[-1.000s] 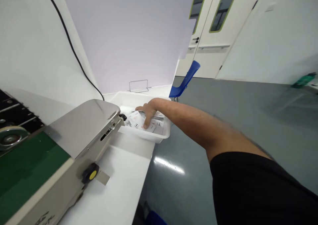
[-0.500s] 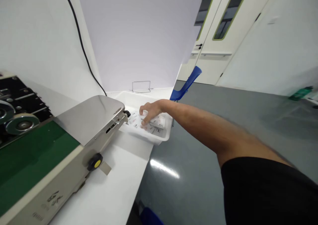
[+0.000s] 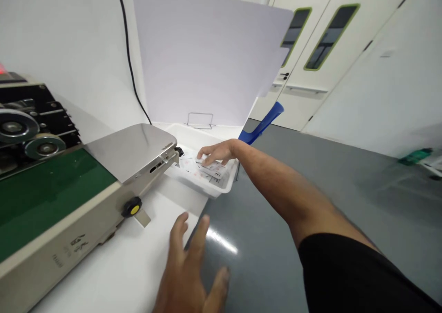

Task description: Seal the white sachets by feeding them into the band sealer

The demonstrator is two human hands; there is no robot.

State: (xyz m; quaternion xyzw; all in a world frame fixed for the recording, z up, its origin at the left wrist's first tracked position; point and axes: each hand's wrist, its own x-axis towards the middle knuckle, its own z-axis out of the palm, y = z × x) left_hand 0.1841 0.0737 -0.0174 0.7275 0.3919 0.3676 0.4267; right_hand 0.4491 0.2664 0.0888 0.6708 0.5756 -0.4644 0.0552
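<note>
My right hand [image 3: 221, 151] reaches into a white plastic tray [image 3: 195, 182] at the table's far end. Its thumb and fingers are closed on a white printed packet [image 3: 216, 170], partly covered by the hand. Several more white packets with small dark and red print lie flat beneath it in the tray. My left hand [image 3: 188, 271] is over the table's right edge in the foreground, fingers spread and nothing in them.
A conveyor machine with a green belt [image 3: 51, 198], a metal cover [image 3: 133, 149] and a black knob [image 3: 131, 207] stands at left. A large white board [image 3: 210, 50] rises behind the tray, near a wire stand [image 3: 200, 119]. A blue chair [image 3: 264, 122] is beyond.
My left hand has come into view from below with its fingers spread. My right hand has closed on a packet in the tray and raised it slightly. The view has shifted.
</note>
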